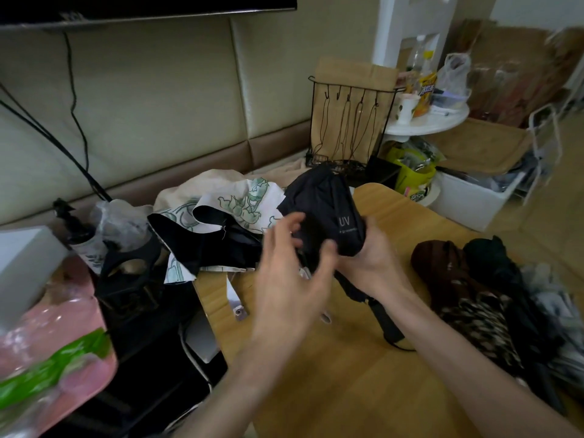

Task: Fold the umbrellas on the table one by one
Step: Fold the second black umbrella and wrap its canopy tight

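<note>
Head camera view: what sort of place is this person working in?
Most likely a lived-in home room, perhaps a small living room: a cushioned wall panel under a dark screen, a wooden table, and a round white side table holding a snack bag.

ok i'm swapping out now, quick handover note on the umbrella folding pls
The right hand grips the black UV umbrella, held above the table, handle down.
The left hand is at its canopy, blurred; grip unclear.
A brown patterned umbrella and a dark umbrella lie bunched at the right.
A white green-print umbrella lies loose at the left, unfolded.
Left to do: finish the black one, then the loose white one.
</note>
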Demonstrator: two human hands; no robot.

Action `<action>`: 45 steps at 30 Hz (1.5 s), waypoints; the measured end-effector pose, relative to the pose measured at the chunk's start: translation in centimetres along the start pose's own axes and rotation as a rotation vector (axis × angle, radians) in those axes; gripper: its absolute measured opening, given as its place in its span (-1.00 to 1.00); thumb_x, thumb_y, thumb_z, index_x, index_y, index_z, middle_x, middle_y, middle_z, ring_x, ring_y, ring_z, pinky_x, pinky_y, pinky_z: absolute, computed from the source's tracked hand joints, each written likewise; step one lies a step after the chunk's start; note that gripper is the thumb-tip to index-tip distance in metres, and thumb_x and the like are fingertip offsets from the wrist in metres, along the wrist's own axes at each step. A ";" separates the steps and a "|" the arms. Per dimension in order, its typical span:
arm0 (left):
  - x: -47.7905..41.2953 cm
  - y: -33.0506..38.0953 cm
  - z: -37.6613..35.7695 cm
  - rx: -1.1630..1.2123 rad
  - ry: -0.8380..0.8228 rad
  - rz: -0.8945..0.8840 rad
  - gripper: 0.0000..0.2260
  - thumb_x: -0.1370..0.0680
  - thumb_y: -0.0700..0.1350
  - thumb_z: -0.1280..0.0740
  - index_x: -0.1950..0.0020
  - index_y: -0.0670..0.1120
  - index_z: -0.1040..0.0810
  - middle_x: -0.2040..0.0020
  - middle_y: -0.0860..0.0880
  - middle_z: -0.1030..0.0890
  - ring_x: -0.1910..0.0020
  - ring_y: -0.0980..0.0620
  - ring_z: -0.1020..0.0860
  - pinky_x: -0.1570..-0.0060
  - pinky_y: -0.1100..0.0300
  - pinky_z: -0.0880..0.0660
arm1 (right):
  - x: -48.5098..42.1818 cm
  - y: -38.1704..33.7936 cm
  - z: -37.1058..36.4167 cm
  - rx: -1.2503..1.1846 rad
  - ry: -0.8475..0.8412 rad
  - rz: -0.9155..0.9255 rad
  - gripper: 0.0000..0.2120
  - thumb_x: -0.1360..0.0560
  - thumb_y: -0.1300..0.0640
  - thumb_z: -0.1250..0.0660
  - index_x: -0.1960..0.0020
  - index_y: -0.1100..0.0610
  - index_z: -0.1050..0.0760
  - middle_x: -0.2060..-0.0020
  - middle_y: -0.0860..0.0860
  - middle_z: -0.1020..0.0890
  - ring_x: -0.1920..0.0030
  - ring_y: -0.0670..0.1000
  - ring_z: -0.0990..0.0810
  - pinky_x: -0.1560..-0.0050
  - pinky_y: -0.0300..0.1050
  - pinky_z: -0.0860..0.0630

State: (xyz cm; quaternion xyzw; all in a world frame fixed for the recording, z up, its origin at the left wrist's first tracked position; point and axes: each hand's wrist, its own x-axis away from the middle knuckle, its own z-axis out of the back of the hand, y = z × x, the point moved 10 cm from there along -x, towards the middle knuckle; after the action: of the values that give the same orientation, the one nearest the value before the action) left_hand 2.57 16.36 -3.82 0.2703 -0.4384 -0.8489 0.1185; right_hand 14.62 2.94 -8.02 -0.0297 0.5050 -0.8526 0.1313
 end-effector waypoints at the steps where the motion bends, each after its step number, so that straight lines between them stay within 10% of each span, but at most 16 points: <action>1: 0.1 -1.0 -2.0 0.103 -0.096 0.119 -0.23 -0.50 0.33 -0.41 -0.61 0.03 -0.29 -0.39 0.10 -0.48 -0.31 0.17 -0.52 -0.27 0.09 -0.57 | 0.3 -0.1 -0.1 0.021 0.012 0.011 -0.39 -0.39 -0.04 -0.63 -0.30 0.00 -0.39 0.00 -0.12 -0.63 0.03 -0.03 -0.65 0.04 0.04 -0.65; 3: -0.1 -2.0 -4.9 0.269 -0.186 0.271 -0.02 -0.38 0.49 -0.42 -0.65 0.06 -0.21 -0.41 0.13 -0.52 -0.37 0.17 -0.51 -0.38 0.08 -0.52 | 1.0 0.0 -0.7 0.047 0.032 0.060 -0.48 -0.52 0.05 -0.54 -0.36 0.04 -0.36 -0.03 -0.08 -0.63 0.01 0.02 -0.66 -0.01 0.12 -0.67; 7: -1.1 -3.2 -6.3 0.420 -0.136 0.430 -0.29 -0.46 0.21 -0.58 -0.46 0.06 -0.30 -0.20 0.15 -0.61 -0.16 0.23 -0.59 -0.14 0.29 -0.54 | 2.7 -0.3 -3.2 0.117 -0.021 0.149 -0.42 -0.61 0.14 -0.35 -0.59 0.15 -0.28 -0.43 0.07 -0.52 -0.42 0.09 -0.53 -0.43 0.09 -0.49; 10: -1.8 -4.4 -5.6 0.587 -0.053 0.492 -0.41 -0.42 0.04 -0.66 -0.35 0.01 -0.48 -0.08 0.13 -0.70 0.00 0.28 -0.66 -0.03 0.39 -0.56 | 2.9 -1.6 -3.4 -0.070 -0.012 0.167 -0.34 -0.43 -0.13 -0.43 -0.46 -0.05 -0.30 -0.24 -0.19 -0.59 -0.23 -0.21 -0.60 -0.22 -0.13 -0.62; 15: -1.7 -4.8 -4.2 0.704 -0.060 0.486 -0.59 -0.41 -0.13 -0.66 -0.21 -0.10 -0.66 0.00 0.01 -0.77 -0.01 0.10 -0.74 -0.05 0.17 -0.66 | 2.7 -2.1 -3.8 -0.180 -0.138 0.181 -0.25 -0.30 0.15 -0.66 -0.36 0.00 -0.34 -0.07 -0.16 -0.66 -0.07 -0.26 -0.66 -0.05 -0.25 -0.64; 28: -2.3 -6.5 -1.3 0.807 0.156 0.451 -0.74 -0.46 -0.23 -0.61 -0.10 -0.06 -0.67 0.02 0.01 -0.77 -0.02 0.04 -0.74 -0.06 0.10 -0.67 | 3.7 -3.6 -4.0 0.063 -0.081 0.516 -0.04 -0.32 -0.05 -0.64 -0.60 -0.05 -0.24 -0.41 -0.09 -0.23 -0.42 -0.07 -0.41 -0.36 -0.03 -0.56; 32: -3.2 -8.0 0.4 0.994 0.284 0.505 -0.69 -0.51 -0.20 -0.57 -0.23 -0.10 -0.64 -0.06 0.00 -0.77 -0.09 0.00 -0.73 -0.11 0.09 -0.67 | 4.5 -2.6 -5.1 0.231 -0.107 0.482 -0.08 -0.50 -0.22 -0.51 -0.66 -0.18 -0.03 -0.46 -0.11 -0.38 -0.28 -0.02 -0.59 -0.11 -0.02 -0.67; 36: -3.6 -8.1 1.2 1.077 0.224 0.489 -0.59 -0.52 -0.13 -0.55 -0.35 -0.15 -0.60 -0.19 -0.10 -0.74 -0.19 -0.07 -0.70 -0.24 -0.03 -0.63 | 4.2 -2.5 -5.9 0.395 -0.108 0.535 -0.23 -0.54 -0.42 -0.21 -0.63 -0.09 -0.17 -0.09 -0.02 -0.72 0.07 0.06 -0.74 0.16 -0.05 -0.65; 41: -3.2 -7.9 0.8 1.188 0.083 0.542 -0.47 -0.48 0.01 -0.53 -0.40 -0.17 -0.59 -0.22 -0.16 -0.72 -0.22 -0.12 -0.69 -0.26 -0.07 -0.62 | 4.3 -1.4 -8.0 -0.207 -0.676 0.181 -0.62 -0.63 -0.18 -0.37 -0.32 0.02 -0.48 0.31 0.01 -0.63 0.43 0.10 -0.57 0.34 0.11 -0.53; 45: -3.5 -8.3 1.1 1.167 0.161 0.547 -0.48 -0.48 -0.02 -0.55 -0.40 -0.15 -0.60 -0.21 -0.12 -0.73 -0.22 -0.12 -0.70 -0.23 -0.05 -0.63 | 4.0 -1.5 -7.5 -0.146 -0.570 0.204 -0.54 -0.54 -0.17 -0.49 -0.34 -0.01 -0.48 0.11 -0.18 -0.70 0.26 -0.13 -0.66 0.18 -0.08 -0.59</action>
State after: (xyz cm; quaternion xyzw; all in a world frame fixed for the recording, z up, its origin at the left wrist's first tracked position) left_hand 5.14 23.51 -8.75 0.2316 -0.8705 -0.3872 0.1967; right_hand 9.12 9.03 -10.70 -0.2264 0.5080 -0.7538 0.3499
